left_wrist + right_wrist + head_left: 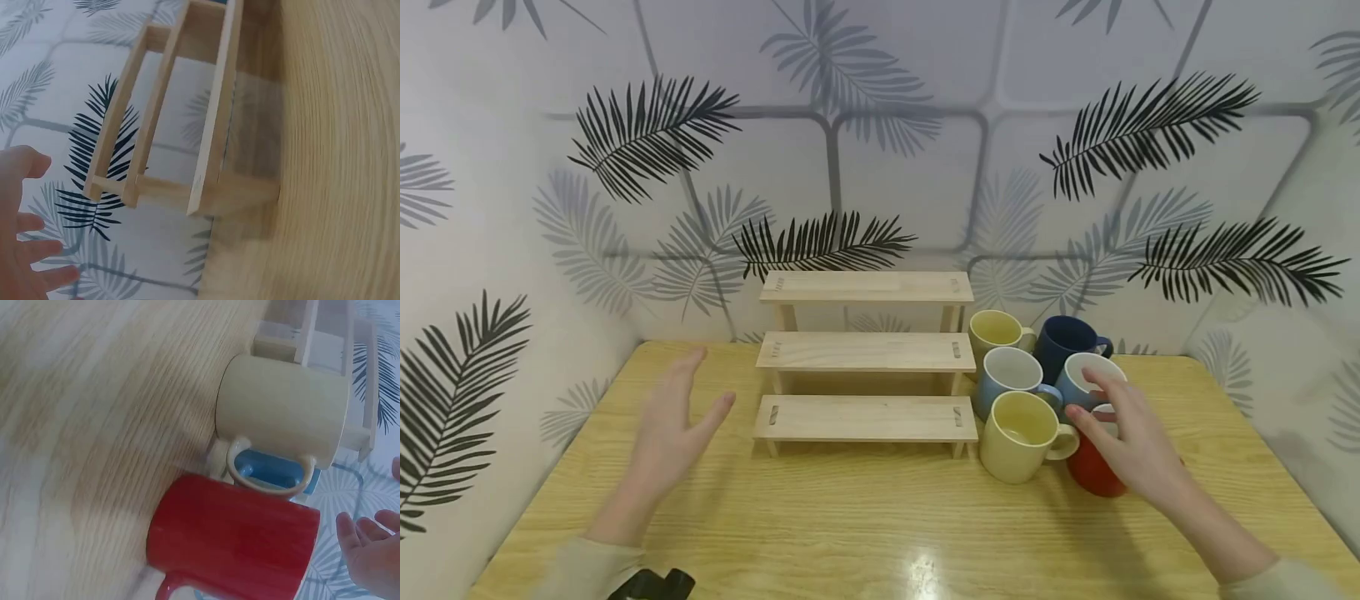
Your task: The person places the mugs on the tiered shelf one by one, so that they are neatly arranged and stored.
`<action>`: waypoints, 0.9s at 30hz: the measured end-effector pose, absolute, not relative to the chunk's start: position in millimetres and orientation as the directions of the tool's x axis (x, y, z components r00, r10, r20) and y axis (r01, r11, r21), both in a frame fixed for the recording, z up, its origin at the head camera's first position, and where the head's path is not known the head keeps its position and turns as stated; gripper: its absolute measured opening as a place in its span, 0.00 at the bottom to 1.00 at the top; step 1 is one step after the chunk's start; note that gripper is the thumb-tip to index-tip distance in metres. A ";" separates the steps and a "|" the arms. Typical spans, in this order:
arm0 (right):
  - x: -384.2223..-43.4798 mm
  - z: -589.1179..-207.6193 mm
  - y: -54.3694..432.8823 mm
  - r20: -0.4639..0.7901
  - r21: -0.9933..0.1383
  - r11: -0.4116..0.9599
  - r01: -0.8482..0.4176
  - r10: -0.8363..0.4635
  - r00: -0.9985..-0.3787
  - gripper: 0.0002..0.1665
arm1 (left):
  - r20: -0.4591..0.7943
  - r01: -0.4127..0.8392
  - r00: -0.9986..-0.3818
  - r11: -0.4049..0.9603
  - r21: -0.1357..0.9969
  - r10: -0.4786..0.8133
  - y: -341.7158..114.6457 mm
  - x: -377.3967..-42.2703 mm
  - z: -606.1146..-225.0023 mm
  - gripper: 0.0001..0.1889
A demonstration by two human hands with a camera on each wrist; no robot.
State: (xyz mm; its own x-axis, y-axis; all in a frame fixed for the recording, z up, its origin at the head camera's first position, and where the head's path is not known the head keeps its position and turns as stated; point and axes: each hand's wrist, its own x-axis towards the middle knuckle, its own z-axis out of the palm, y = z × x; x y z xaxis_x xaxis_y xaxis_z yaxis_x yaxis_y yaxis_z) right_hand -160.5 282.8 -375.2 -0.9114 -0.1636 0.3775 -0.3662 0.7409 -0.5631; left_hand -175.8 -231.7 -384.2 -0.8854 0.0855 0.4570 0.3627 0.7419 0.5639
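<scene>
My right hand [1131,437] hovers over the red mug [1093,467], thumb and fingers spread and holding nothing; it hides part of that mug in the head view. Left of the red mug stands a front yellow mug [1011,442], its handle pointing right. Behind them are two light blue mugs with white insides, a left one [1000,392] and a right one [1078,379]. A dark blue mug [1063,342] and a second yellow mug [992,329] stand at the back. Fingers apart, my empty left hand [670,425] is raised left of the wooden three-step rack [865,417].
The rack stands mid-table near the wall, its shelves bare. The wooden table [850,525] runs back to a leaf-patterned wall covering [910,167], which also rises along both sides. A black strap [655,583] shows by the left sleeve.
</scene>
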 end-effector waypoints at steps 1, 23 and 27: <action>-161.0 -376.3 281.9 0.381 -0.574 0.733 -0.365 -0.155 -0.911 0.28 | 0.435 0.359 -0.898 0.693 0.625 0.072 -229.2 -174.5 -386.0 0.35; -163.2 -402.0 257.5 0.356 -0.341 0.870 -0.357 -0.231 -0.905 0.25 | 0.115 0.098 -0.967 0.085 0.992 -0.229 -177.1 -173.9 -460.3 0.27; -164.3 -402.3 253.4 0.368 -0.323 0.876 -0.357 -0.231 -0.901 0.24 | 0.083 0.074 -0.970 0.049 0.996 -0.230 -172.2 -175.8 -467.2 0.29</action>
